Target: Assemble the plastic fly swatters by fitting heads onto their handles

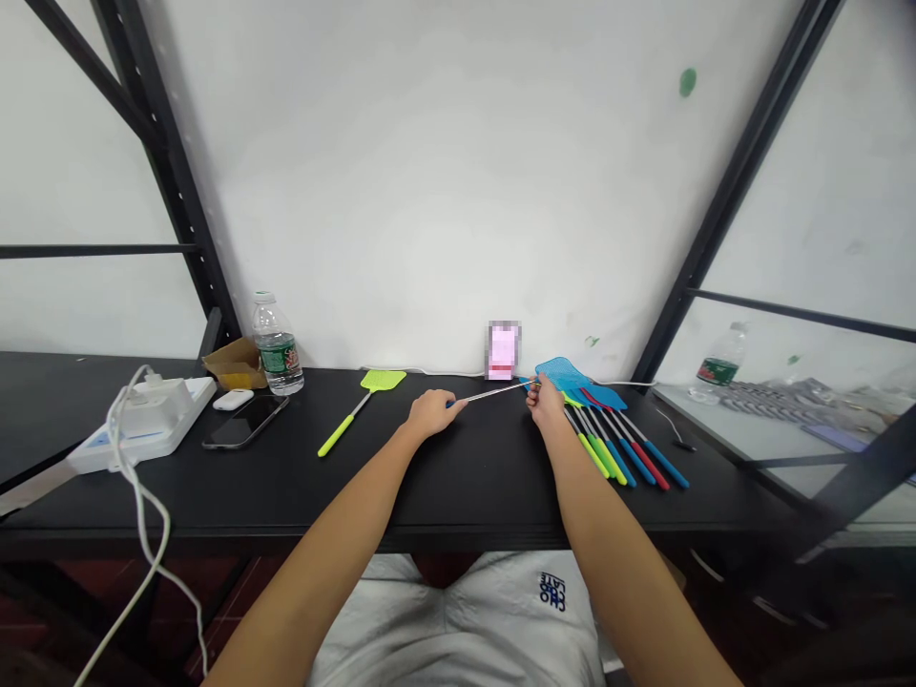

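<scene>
My left hand (430,413) is closed around the blue handle of a fly swatter (495,391), whose thin metal rod runs to the right above the black table. My right hand (548,403) pinches the far end of that rod; its fingers partly hide the swatter's head. Just right of my right hand lies a row of fly swatters (630,453) with yellow-green, green, blue and red handles, their heads overlapping toward the wall. Left of my left hand, apart from it, a yellow-green fly swatter (348,425) lies on the table.
A pixelated upright phone-like object (504,351) leans at the wall. On the left are a water bottle (278,348), a dark phone (245,423), a white case (233,400), a cardboard box (236,363) and a power strip (147,434) with white cables. Black shelf posts (705,219) flank the table.
</scene>
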